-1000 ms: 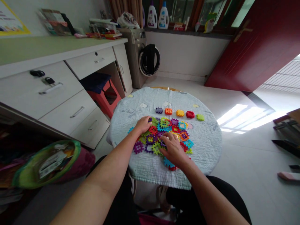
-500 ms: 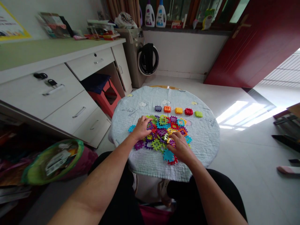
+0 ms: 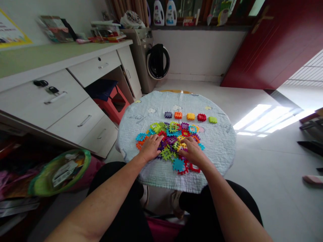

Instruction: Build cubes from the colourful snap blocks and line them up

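Note:
A pile of colourful plastic interlocking building pieces [image 3: 166, 154], notched squares and frames, lies on the cloth-covered round table [image 3: 219, 144]. My left hand [image 3: 150, 148] rests on the pile's left side, palm down, its fingers stretched over purple and red pieces. On the right, my right hand [image 3: 192, 150] has thumb and fingers curled about a yellow building piece [image 3: 182, 147]; its fingers partly hide the piece. A blue square piece [image 3: 179, 164] and a red frame piece [image 3: 194, 167] lie near that wrist. Behind the pile stands a row of small assembled blocks, including an orange block [image 3: 178, 115] and a green block [image 3: 212, 120].
White drawers [image 3: 73, 114] and a red stool [image 3: 117, 104] stand to the left. A lined waste bin [image 3: 87, 168] is at the lower left. Beyond the table is a washing machine [image 3: 141, 57] with its door ajar; a red door [image 3: 272, 43] stands at the right.
My left hand has shifted back and slightly left, uncovering green and orange pieces. The right hand stays at the pile's right side. A red frame piece now shows beside the blue one.

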Tool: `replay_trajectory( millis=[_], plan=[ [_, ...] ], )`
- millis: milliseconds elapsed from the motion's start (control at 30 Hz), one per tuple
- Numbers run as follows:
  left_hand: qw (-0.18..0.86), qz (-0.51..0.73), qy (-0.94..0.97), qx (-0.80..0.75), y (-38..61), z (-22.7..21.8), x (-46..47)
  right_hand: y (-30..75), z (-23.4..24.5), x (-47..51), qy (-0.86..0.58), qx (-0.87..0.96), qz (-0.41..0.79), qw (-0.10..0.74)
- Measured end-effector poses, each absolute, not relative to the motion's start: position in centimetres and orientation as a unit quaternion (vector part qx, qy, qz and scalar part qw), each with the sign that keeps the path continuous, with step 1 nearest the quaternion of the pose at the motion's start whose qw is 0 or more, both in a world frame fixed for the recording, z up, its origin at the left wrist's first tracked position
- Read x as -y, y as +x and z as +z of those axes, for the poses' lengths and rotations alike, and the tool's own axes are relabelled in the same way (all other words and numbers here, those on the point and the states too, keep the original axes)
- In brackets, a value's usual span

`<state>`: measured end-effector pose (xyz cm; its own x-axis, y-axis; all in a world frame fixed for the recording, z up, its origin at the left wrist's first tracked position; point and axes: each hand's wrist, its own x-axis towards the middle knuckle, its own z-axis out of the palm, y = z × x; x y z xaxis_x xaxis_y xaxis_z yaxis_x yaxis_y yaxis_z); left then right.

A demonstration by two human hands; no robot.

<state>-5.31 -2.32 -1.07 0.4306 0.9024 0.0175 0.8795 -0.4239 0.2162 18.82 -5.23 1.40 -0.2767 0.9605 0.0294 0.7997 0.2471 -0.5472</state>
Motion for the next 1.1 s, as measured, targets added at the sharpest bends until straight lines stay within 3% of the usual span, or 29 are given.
replay_trajectory(
  millis=[433, 667, 867, 1000, 1100],
  plan=[
    [0.086, 0.104, 0.835, -0.534, -5.1, 0.1, 2.5, 18.8, 1.4, 4.7, -0.57, 0.766, 0.228, 0.19],
    [0.301, 0.295, 0.75, -0.509, -5.5, 2.0, 1.6, 18.8, 1.5, 4.8, -0.565, 0.765, 0.23, 0.207],
    [0.42, 0.35, 0.694, -0.47, -5.0, 1.3, 1.3, 18.4, 1.9, 4.7, -0.56, 0.767, 0.239, 0.201],
    [0.422, 0.367, 0.689, -0.46, -4.6, 0.8, 0.6, 18.3, 1.7, 4.5, -0.56, 0.762, 0.25, 0.206],
    [0.361, 0.349, 0.73, -0.465, -4.3, 1.5, -0.6, 18.4, 1.6, 4.3, -0.556, 0.76, 0.258, 0.216]
  ],
)
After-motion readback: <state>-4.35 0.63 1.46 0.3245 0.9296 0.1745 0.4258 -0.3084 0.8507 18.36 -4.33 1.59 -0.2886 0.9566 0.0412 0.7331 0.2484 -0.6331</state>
